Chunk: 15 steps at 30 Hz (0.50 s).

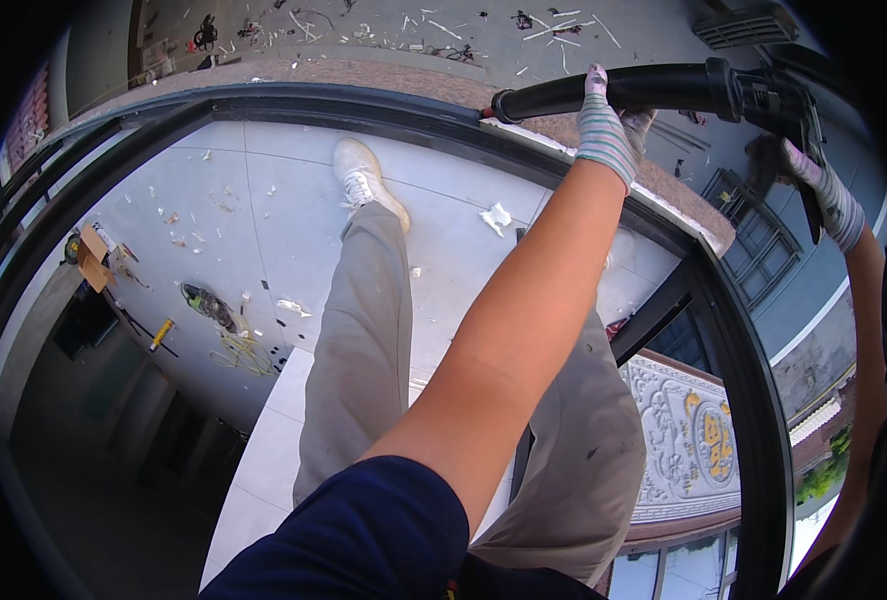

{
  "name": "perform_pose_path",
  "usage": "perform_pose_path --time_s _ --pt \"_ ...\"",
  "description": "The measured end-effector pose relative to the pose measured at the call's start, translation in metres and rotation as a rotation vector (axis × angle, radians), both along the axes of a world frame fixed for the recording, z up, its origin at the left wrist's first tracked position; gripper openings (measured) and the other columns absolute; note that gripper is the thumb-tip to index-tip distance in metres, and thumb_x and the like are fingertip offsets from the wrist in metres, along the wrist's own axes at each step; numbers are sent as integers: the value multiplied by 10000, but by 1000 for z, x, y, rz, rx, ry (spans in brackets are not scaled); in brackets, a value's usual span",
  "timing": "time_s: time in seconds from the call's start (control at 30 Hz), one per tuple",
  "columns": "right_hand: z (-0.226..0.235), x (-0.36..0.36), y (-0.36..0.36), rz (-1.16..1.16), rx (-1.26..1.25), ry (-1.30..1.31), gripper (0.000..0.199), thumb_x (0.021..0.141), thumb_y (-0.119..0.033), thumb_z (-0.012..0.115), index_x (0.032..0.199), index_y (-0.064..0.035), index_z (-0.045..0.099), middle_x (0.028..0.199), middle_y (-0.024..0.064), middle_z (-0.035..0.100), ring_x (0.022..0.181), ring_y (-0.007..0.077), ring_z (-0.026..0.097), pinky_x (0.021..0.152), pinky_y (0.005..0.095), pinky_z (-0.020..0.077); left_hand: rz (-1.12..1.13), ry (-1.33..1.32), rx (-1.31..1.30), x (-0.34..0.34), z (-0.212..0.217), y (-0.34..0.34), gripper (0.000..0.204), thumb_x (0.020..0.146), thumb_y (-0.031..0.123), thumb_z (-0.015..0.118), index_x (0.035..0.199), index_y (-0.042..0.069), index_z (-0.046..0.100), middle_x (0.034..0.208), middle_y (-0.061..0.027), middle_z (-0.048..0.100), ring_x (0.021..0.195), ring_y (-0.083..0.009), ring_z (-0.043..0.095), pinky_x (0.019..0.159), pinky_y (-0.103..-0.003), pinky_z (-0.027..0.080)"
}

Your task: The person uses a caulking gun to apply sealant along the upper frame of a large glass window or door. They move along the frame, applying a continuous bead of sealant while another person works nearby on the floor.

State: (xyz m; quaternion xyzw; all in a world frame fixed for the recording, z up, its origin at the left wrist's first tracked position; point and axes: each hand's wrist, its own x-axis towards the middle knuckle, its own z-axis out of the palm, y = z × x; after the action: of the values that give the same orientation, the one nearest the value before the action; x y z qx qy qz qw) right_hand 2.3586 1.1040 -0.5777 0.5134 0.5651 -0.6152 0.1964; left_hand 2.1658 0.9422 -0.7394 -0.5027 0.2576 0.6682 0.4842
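A long black caulking gun [668, 88] lies across the upper right, its tip touching or very near the dark window frame [363, 108]. My left hand [606, 135], in a striped knit glove, wraps the gun's barrel from beneath, thumb on its near-left side. At the gun's rear end, my right hand [828, 195], gloved likewise, closes around the handle and trigger area; its fingers are partly in shadow. A reddish-brown tip [486, 113] shows at the nozzle end, beside the frame's outer edge.
Beyond the frame runs a stone ledge [403, 88], with scrap-littered ground far below. My white shoe [358, 170] stands on the pale tiled floor [293, 190]. Crumpled white paper [496, 218], a green-and-black power tool [208, 305], a yellow-handled tool [162, 334] and cardboard [93, 258] lie around.
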Motion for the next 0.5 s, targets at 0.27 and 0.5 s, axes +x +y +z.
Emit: perform_pose_path --time_s 0.27,0.5 --pt "-2 14 3 26 154 -50 661 853 -673 613 1047 -44 680 896 72 695 823 188 675 829 332 509 1 18 19 12 0 1 625 840 408 753 1253 14 498 1196 -178 549 1104 -333 576 922 -487 565" --pt "5 34 1 -49 225 -81 657 830 -672 648 1004 -39 670 833 53 658 763 168 629 783 329 509 13 2 38 36 4 5 614 849 403 743 1242 3 494 1196 -177 538 1087 -335 577 921 -501 567"
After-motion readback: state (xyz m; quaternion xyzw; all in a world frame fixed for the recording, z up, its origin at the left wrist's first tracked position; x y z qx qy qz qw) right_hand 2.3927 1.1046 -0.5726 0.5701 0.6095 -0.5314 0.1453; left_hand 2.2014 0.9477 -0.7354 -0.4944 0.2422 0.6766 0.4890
